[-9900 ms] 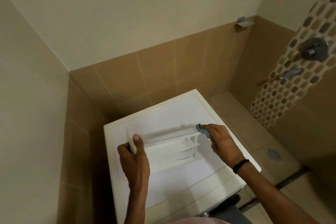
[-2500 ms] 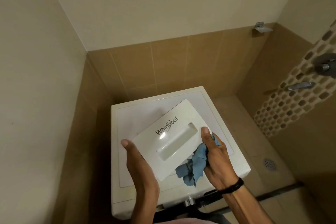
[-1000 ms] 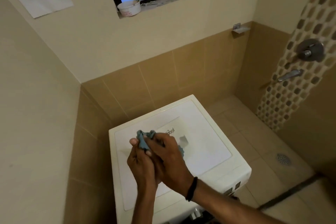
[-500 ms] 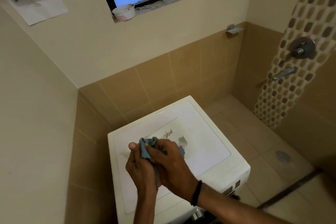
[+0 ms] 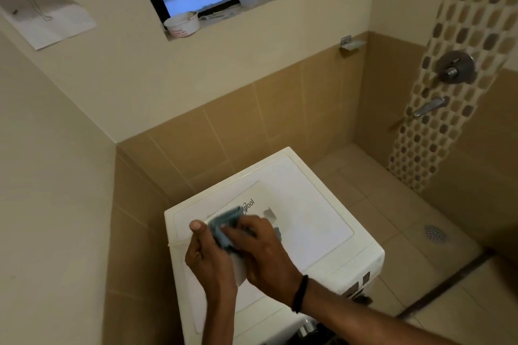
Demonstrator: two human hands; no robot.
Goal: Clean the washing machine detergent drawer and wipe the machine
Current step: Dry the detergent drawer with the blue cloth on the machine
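Tiled bathroom corner. We see detergent drawer (image 5: pixel 253 206) over washing machine (image 5: pixel 308 218) top, logo face up. We judge it light, stiff, likely slick plastic, so we'd hold by edges. Left grip (image 5: pixel 210 258) clamps its left edge; right grip (image 5: pixel 263 252) bunches soft blue cloth (image 5: pixel 224 228) against face.

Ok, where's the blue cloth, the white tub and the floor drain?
blue cloth (image 5: pixel 224 228), head view, its bunched middle.
white tub (image 5: pixel 182 26), head view, its front wall.
floor drain (image 5: pixel 434 233), head view, grate centre.
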